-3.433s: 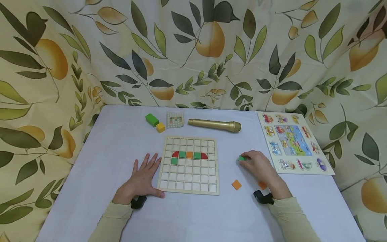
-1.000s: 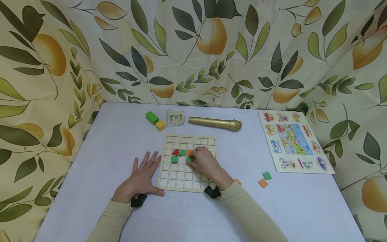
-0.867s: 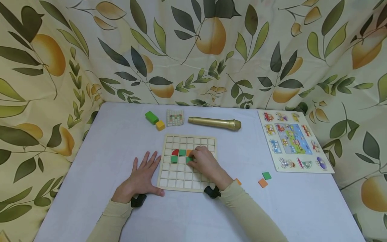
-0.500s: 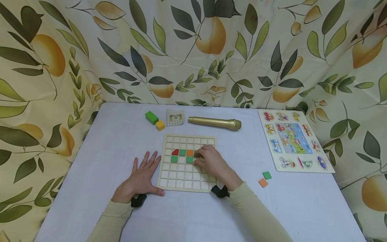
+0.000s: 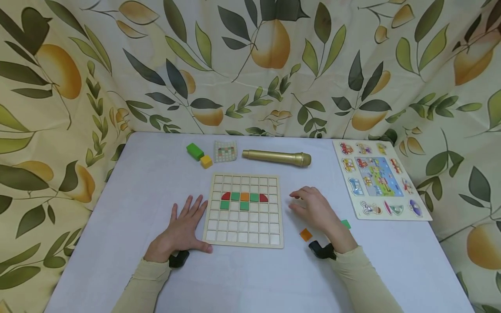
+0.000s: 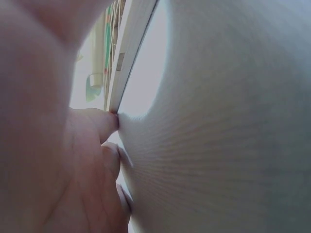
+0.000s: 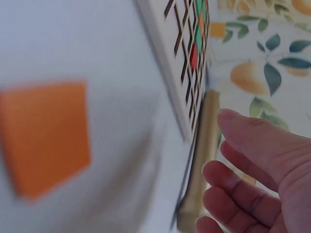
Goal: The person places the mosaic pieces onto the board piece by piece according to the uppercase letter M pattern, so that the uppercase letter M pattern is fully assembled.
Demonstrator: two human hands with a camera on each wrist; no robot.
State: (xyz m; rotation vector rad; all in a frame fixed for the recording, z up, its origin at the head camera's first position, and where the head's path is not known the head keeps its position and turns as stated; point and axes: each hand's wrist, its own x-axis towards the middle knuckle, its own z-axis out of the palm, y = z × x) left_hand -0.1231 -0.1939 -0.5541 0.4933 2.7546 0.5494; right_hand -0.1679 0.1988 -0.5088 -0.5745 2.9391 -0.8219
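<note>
A light wooden grid board (image 5: pixel 243 238) lies mid-table, with a row of red, green and orange tiles set in it. Beneath that row are two green tiles, one at the left (image 5: pixel 225 204) and one in the middle (image 5: pixel 244 205). My left hand (image 5: pixel 181 232) rests flat with spread fingers, its fingertips and thumb at the board's left edge. To the right of the board hovers my right hand (image 5: pixel 318 213), fingers loosely bent and holding nothing. Near its wrist lie an orange tile (image 5: pixel 306 235) and a partly hidden green tile (image 5: pixel 346 224).
Behind the board are a green block (image 5: pixel 195 151), a yellow cube (image 5: pixel 206 161), a small pattern card (image 5: pixel 225 151) and a gold toy microphone (image 5: pixel 276 157). A picture puzzle board (image 5: pixel 354 206) lies at the right. A leaf-patterned curtain (image 5: pixel 242 100) hangs behind the table.
My right hand brought a green tile to the board's second row, let it go there, and moved back right. The left hand stayed in place.
</note>
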